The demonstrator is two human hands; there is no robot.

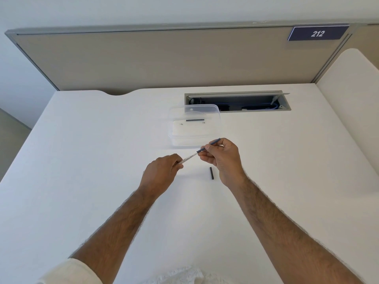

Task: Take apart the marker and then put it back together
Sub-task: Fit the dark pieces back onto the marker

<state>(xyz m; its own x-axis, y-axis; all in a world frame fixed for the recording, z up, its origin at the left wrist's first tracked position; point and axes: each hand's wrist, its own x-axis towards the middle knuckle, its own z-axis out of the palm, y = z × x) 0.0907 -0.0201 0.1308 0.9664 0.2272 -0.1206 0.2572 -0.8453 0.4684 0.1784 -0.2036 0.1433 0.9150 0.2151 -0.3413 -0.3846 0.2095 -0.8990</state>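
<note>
- At the left of the white worktop [86, 152], the person's left hand [159, 173] is closed around the lower end of the marker's pale barrel [187, 158], fingers curled over it so that the end itself is hidden.
- Between the two hands, held in the air above the worktop, the marker slants up and to the right; the printed lettering on the barrel is too small to read.
- Just right of that, the dark insert [209, 144] runs on from the barrel's upper end, pinched between thumb and fingertips of the right hand [224, 158], which is closed on it. Whether the insert is going in or coming out cannot be told from one view.
- The parts look light, thin and stiff, probably smooth plastic that could slip in a loose pinch; the insert is slender and may bend or mark the fingers if squeezed near its tip. The safest hold seems to be the barrel in a firm wrap and the insert close to the joint, kept in line with the barrel.
- Below the right hand, a short dark piece [211, 173], likely a cap or end plug, lies loose on the worktop, apart from both hands.
- Farther back, a clear plastic container [194, 124] holds another dark stick-like part and some tiny bits hard to identify.
- At the far right, an open cable hatch [238, 101] shows only shadowed wiring.
</note>
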